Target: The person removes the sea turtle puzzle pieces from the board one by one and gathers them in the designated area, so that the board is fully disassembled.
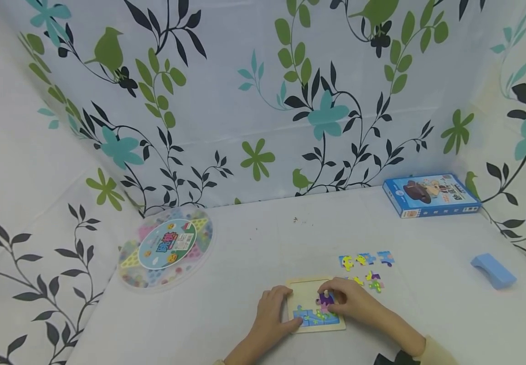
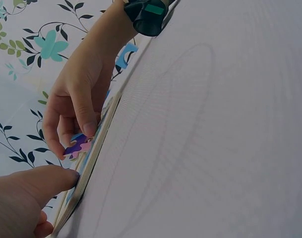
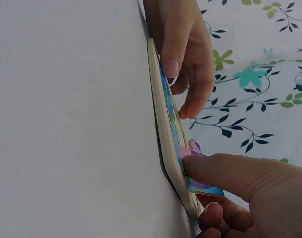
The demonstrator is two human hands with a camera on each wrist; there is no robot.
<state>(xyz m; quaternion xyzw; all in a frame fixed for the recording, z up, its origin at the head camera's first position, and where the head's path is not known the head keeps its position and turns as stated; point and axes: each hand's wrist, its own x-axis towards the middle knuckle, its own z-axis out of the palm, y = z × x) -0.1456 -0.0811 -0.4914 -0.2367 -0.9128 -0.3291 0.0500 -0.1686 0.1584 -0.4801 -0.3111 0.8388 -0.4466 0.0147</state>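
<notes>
A wooden puzzle tray lies on the table, with blue puzzle pieces fitted along its near side. My right hand pinches a purple and pink puzzle piece over the tray's right part. In the right wrist view that piece tilts up from the tray, the thumb on its face. My left hand holds the tray's left side, its thumb over the near left corner and its fingers along the outer edge.
Several loose puzzle pieces lie just beyond the right hand. A blue arched block is at the right. At the back right lies a blue box. A round clear-lidded game set sits at the left, and a patterned cloth hangs behind.
</notes>
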